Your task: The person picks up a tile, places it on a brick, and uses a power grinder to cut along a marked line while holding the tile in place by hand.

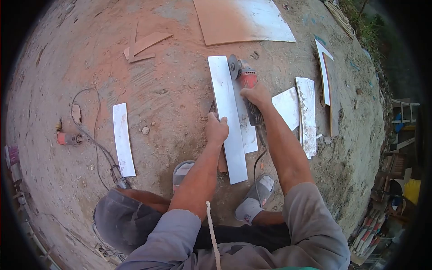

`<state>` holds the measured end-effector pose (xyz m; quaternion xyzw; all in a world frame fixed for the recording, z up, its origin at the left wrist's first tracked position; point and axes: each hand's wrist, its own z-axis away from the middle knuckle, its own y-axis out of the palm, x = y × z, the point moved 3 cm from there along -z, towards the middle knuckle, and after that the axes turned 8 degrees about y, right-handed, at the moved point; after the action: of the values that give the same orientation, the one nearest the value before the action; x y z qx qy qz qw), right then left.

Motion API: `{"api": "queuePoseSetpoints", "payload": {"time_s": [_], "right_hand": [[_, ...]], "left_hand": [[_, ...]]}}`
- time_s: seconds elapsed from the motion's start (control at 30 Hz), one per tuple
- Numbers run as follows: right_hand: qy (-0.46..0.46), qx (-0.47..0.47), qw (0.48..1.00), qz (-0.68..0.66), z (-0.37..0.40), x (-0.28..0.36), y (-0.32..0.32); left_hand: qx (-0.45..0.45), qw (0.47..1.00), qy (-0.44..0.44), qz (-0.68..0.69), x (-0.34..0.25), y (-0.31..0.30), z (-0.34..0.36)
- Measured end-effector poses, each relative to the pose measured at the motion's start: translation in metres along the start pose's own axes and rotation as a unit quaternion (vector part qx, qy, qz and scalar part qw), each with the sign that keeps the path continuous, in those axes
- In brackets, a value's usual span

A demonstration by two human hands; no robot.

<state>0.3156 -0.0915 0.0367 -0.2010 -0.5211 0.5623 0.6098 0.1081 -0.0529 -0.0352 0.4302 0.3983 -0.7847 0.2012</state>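
Note:
A long narrow white tile strip stretches away from me between my feet. My left hand grips its left edge near the middle, with the thumb on the white face. In my right hand is a red and black angle grinder, held around its body. The grinder's disc stands at the strip's right edge, near its far end. A power cord trails from the tool's back toward my right foot. Another white piece lies partly hidden beneath the strip.
A large dust-covered tile lies ahead. White offcuts are stacked at right, and brown scraps lie far left. A second red power tool with a looped cord and a white strip rest on the left ground.

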Motion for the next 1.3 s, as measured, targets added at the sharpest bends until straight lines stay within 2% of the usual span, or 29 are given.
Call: {"api": "queuePoseSetpoints", "payload": {"time_s": [0.03,0.1,0.17,0.23,0.27,0.33,0.43,0.47,0.53,0.6,0.67,0.73,0.8,0.83,0.9,0.93,1.0,1.07,1.13,1.17,1.23,1.27,1.3], "right_hand": [[0.0,0.001,1.0,-0.002,-0.002,-0.003,0.001],[-0.073,-0.061,0.993,-0.071,0.005,-0.019,-0.009],[-0.039,-0.047,0.996,-0.06,0.035,-0.025,-0.049],[-0.009,-0.056,0.997,-0.056,0.059,-0.05,-0.082],[-0.01,-0.079,0.995,-0.063,0.066,-0.065,-0.094],[-0.004,-0.063,0.993,-0.101,0.104,-0.083,-0.112],[0.036,-0.099,0.978,-0.179,0.134,-0.129,-0.121],[0.053,-0.084,0.969,-0.228,0.148,-0.139,-0.119],[0.079,-0.053,0.939,-0.329,0.171,-0.15,-0.111],[0.069,-0.038,0.92,-0.383,0.173,-0.168,-0.095],[0.096,0.014,0.869,-0.485,0.178,-0.171,-0.081],[0.1,0.045,0.851,-0.514,0.178,-0.171,-0.071],[0.108,0.074,0.829,-0.543,0.175,-0.172,-0.061],[0.124,0.1,0.809,-0.566,0.17,-0.172,-0.055],[0.129,0.136,0.773,-0.607,0.163,-0.173,-0.043],[0.13,0.136,0.771,-0.608,0.163,-0.169,-0.042],[0.146,0.193,0.73,-0.639,0.163,-0.157,-0.037],[0.141,0.196,0.722,-0.649,0.156,-0.148,-0.031],[0.142,0.202,0.712,-0.657,0.153,-0.14,-0.021],[0.136,0.207,0.696,-0.674,0.15,-0.134,-0.017],[0.123,0.211,0.678,-0.693,0.145,-0.117,-0.013],[0.105,0.202,0.669,-0.708,0.144,-0.107,-0.012],[0.088,0.195,0.659,-0.721,0.144,-0.102,-0.012]], "left_hand": [[-0.01,1.0,0.014,-0.005,-0.001,-0.002,-0.003],[0.009,1.0,0.001,0.009,0.001,-0.001,-0.005],[0.036,0.999,-0.011,0.021,0.0,0.007,0.0],[-0.096,0.99,0.092,-0.04,-0.013,0.014,0.01],[-0.087,0.991,0.096,-0.041,-0.019,0.023,0.015],[-0.109,0.964,0.097,-0.224,-0.035,0.032,0.027],[-0.091,0.969,0.112,-0.201,-0.035,0.028,0.027],[-0.085,0.968,0.115,-0.206,-0.034,0.023,0.028],[-0.025,0.988,0.08,-0.129,-0.039,0.003,0.027],[-0.048,0.984,0.104,-0.135,-0.025,-0.016,0.025],[-0.083,0.973,0.168,-0.133,-0.011,-0.04,0.021],[-0.098,0.984,0.107,-0.103,0.008,-0.062,0.012],[-0.159,0.973,0.097,-0.134,0.036,-0.08,-0.004],[-0.158,0.973,0.097,-0.137,0.039,-0.091,-0.008],[-0.185,0.971,0.006,-0.152,0.048,-0.114,-0.016],[-0.183,0.971,0.007,-0.154,0.053,-0.122,-0.021],[-0.169,0.968,-0.009,-0.185,0.064,-0.137,-0.032],[-0.17,0.963,0.007,-0.209,0.077,-0.14,-0.045],[-0.177,0.921,-0.001,-0.348,0.07,-0.135,-0.041],[-0.179,0.92,0.0,-0.35,0.065,-0.132,-0.038],[-0.18,0.935,0.108,-0.284,0.039,-0.113,-0.029],[-0.136,0.968,0.164,-0.136,0.014,-0.092,-0.01],[0.023,0.99,0.142,0.01,-0.017,-0.069,0.014]]}}
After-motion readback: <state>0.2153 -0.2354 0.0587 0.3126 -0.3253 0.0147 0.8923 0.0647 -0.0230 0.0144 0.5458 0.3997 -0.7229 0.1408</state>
